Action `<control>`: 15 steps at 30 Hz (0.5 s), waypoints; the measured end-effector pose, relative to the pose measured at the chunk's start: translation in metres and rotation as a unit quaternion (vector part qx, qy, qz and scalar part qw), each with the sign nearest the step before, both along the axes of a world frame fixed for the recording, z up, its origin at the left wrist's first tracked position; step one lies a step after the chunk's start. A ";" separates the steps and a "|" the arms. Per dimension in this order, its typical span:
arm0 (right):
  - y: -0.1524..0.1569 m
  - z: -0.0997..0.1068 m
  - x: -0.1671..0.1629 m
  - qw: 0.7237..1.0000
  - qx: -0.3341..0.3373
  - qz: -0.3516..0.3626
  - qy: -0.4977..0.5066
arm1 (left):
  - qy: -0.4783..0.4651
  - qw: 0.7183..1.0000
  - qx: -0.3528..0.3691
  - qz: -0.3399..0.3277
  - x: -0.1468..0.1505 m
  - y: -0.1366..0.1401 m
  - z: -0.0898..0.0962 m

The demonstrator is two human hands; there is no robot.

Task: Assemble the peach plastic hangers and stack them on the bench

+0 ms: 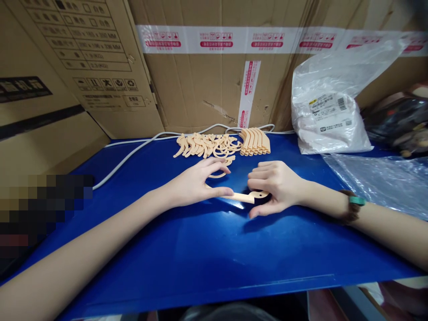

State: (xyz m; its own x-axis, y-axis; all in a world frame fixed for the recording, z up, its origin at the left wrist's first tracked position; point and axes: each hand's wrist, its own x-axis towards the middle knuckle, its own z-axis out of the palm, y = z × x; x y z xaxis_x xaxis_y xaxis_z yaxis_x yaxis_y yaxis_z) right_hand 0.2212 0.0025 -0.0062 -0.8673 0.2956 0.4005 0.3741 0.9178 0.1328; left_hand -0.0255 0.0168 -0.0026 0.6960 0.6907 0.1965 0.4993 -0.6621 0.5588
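Note:
A beige plastic strip (pixel 244 197) with a hollow-looking straight part and a flat rounded end with a small hole spans the space between my hands, above the blue table. My left hand (pixel 195 183) grips its left part, thumb along the near side and index finger arched apart from it. Around the rounded end curl the fingers of my right hand (pixel 279 187), thumb lower and spread; its exact contact is partly hidden. Just beyond my left fingers lie a beige ring-shaped piece (pixel 219 174) and a loose pile of curved beige pieces (pixel 200 145).
A neat stack of curved beige pieces (pixel 256 140) stands right of the pile. White cable (pixel 129 162) runs along the back and left. Cardboard boxes (pixel 200 80) wall the rear. A white plastic bag (pixel 329 111) and clear plastic sheet (pixel 384 178) lie at right on the blue table (pixel 200 258).

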 end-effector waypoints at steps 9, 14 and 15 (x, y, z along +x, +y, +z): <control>-0.003 0.002 -0.007 0.999 -0.036 -0.014 -0.036 | 0.012 0.996 0.091 -0.019 -0.006 0.012 -0.005; -0.003 0.003 -0.007 0.998 -0.055 -0.012 -0.035 | 0.004 0.996 0.086 -0.013 -0.008 0.015 -0.009; -0.003 0.003 -0.007 0.998 -0.056 -0.011 -0.035 | 0.004 0.996 0.085 -0.010 -0.008 0.016 -0.009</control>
State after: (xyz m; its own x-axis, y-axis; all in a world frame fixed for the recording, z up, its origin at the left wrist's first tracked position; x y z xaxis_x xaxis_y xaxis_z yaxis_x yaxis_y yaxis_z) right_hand 0.2143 -0.0005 -0.0036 -0.8843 0.3555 0.3026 0.3887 0.9197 0.0555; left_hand -0.0337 0.0324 -0.0120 0.7118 0.6331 0.3041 0.4882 -0.7573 0.4338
